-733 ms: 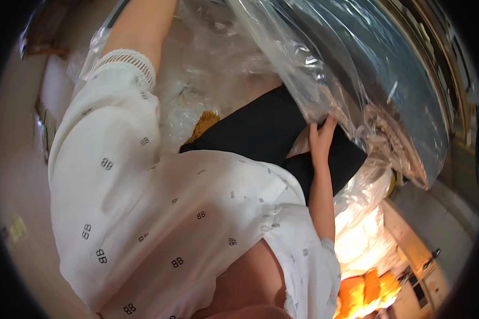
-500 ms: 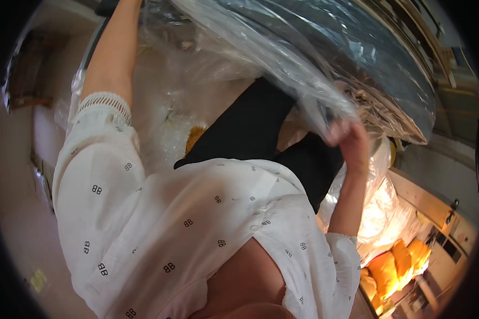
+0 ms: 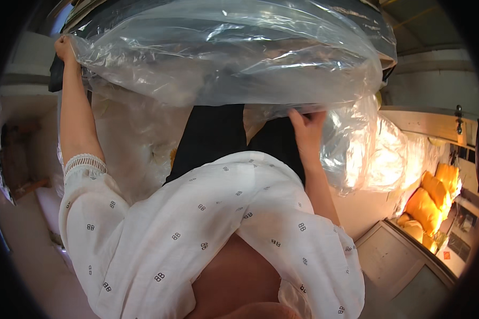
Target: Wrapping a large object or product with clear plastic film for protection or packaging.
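Note:
A large clear plastic sheet (image 3: 207, 80) hangs in loose folds across the far part of the view, in front of a dark surface. At its far left corner my left hand (image 3: 65, 49) is closed in a fist on the gathered plastic, arm stretched out. My right hand (image 3: 307, 126) is bent at the sheet's near edge, right of the middle, with the thumb and fingers closed on the plastic. Some of those fingertips are hidden behind the edge. Between the hands, the sheet's lower edge droops in front of my black trousers (image 3: 210, 133).
More crumpled clear plastic (image 3: 364, 154) lies in bright light at the right, with orange-yellow bundles (image 3: 431, 204) beyond it. A pale cabinet (image 3: 399, 260) stands at the lower right. Below my left arm, further plastic (image 3: 138, 122) hangs near the floor.
My view has turned, and my left hand, formerly beyond the upper edge, now shows at the far left. My blurred right hand has come nearer and leftward; the sheet now spreads between both hands.

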A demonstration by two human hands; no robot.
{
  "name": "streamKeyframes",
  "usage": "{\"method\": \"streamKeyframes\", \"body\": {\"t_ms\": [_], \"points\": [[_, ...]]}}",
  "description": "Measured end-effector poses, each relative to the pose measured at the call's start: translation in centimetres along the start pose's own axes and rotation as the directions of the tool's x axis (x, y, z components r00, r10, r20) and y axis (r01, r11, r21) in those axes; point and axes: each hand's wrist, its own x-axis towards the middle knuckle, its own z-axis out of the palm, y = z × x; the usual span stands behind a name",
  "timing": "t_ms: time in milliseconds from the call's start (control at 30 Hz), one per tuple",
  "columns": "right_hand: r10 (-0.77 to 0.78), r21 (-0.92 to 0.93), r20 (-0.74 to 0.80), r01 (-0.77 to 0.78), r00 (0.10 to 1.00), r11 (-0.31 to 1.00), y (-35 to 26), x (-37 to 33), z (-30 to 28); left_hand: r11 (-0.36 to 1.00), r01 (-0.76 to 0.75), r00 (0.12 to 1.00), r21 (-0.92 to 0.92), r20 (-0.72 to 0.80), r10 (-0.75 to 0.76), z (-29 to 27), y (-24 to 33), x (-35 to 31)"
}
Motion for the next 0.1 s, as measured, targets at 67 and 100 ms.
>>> {"method": "streamKeyframes", "body": {"t_ms": [67, 100], "points": [[0.195, 0.302, 0.176, -0.242, 0.965, 0.922, 3.8, 2.1, 0.4, 0.998, 0.052, 0.997, 0.045, 0.054, -0.054, 0.7, -0.5, 1.4], [0.240, 0.408, 0.305, -0.354, 0.922, 0.842, 4.9, 3.6, -0.1, 0.989, 0.113, 0.990, 0.100, 0.074, -0.121, 0.1, -1.2, 3.0]]}}
